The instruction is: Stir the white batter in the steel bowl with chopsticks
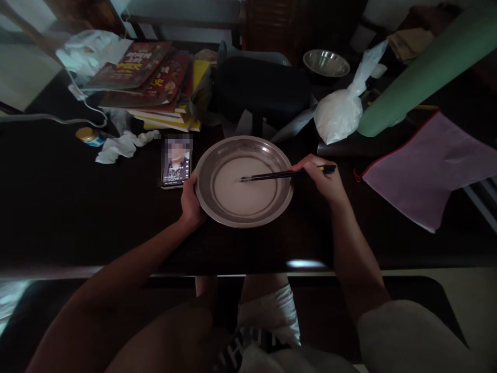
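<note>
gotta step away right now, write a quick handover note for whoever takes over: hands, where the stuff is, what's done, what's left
Left hand: grips the left rim of the metal pan, steadying it on the dark table.
Right hand: shut on the dark chopsticks, tips dipped in the pale liquid near the pan's middle.
Nearby: phone lit up just left of the pan; tied plastic bag of white powder behind right; small steel bowl further back.
Done: the liquid is in the pan and looks even and smooth.
Left: probably more stirring; lumps cannot be judged in this dim light.
</note>
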The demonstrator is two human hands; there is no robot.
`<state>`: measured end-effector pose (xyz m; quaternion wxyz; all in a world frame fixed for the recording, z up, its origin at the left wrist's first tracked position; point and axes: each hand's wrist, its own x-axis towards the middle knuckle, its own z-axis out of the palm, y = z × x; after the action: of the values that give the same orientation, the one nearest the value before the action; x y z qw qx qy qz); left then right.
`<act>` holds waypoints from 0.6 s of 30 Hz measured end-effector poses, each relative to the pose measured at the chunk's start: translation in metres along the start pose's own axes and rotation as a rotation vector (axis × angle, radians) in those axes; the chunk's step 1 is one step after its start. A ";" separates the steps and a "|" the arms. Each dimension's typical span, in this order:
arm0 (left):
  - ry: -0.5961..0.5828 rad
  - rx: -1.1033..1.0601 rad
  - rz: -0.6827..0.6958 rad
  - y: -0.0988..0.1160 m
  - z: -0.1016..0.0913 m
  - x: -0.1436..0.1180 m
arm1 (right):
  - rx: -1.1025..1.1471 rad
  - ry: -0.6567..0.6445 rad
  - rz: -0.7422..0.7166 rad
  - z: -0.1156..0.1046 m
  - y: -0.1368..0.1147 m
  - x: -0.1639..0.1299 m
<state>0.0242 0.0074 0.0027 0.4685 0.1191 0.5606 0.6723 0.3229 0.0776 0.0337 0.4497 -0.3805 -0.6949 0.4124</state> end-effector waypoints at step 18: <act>-0.030 -0.013 -0.006 0.002 0.000 -0.002 | 0.029 -0.087 -0.006 0.000 0.002 0.000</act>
<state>0.0241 0.0065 0.0052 0.4796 0.1242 0.5495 0.6728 0.3229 0.0784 0.0317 0.4255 -0.3536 -0.7090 0.4372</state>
